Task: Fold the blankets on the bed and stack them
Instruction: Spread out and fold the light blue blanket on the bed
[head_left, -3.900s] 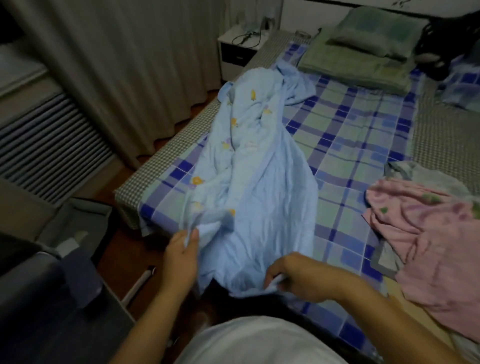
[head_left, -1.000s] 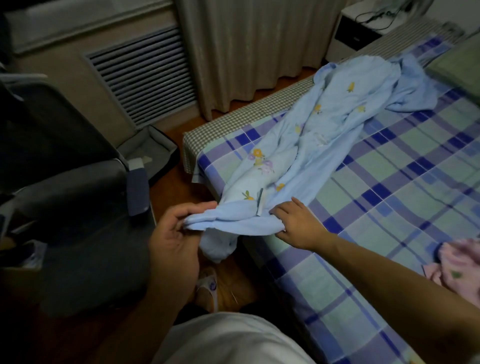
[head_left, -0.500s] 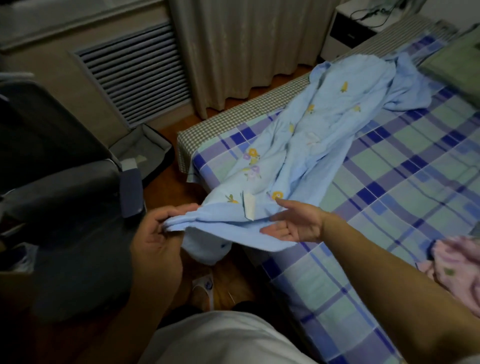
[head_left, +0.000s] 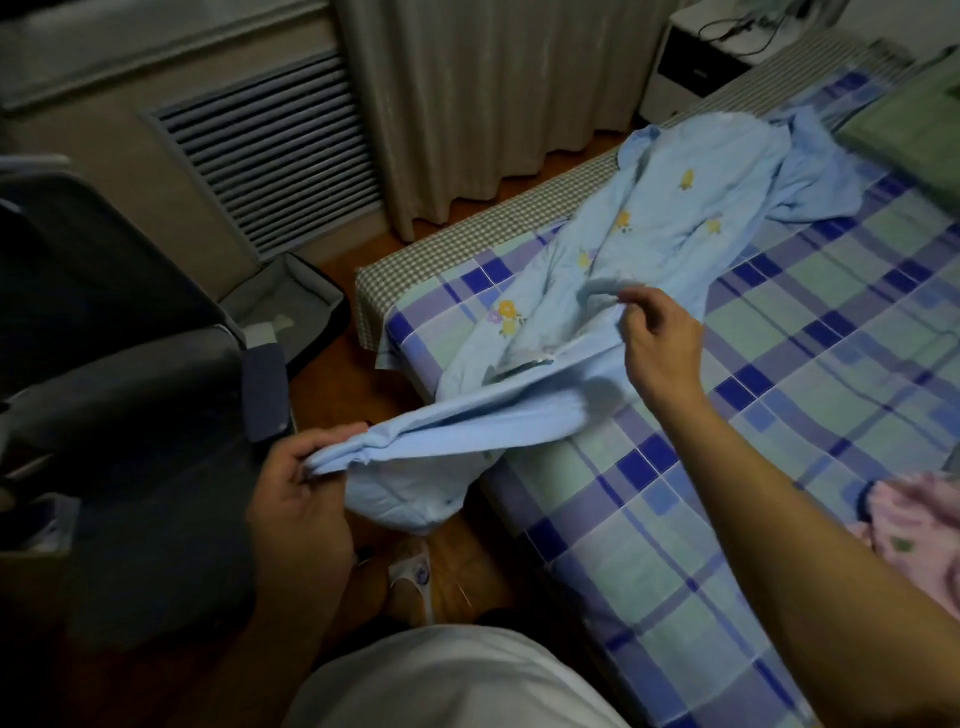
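1. Here, the left hand (head_left: 296, 493) pinches a bunched corner of the pale blue flower-printed cotton blanket (head_left: 649, 244) off the bedside.
2. The right hand (head_left: 657, 345) pinches its edge above the blue-green checked bed sheet (head_left: 810, 374).
3. The rest trails crumpled across the bed.

Bed (head_left: 779, 441): right half of frame, blue-green checked sheet over a gingham-edged mattress | light blue blanket (head_left: 649, 249): crumpled, running from upper right to the bed's near corner, one end off the edge | pink blanket (head_left: 924, 530): right edge | green folded bedding (head_left: 914, 130): upper right corner
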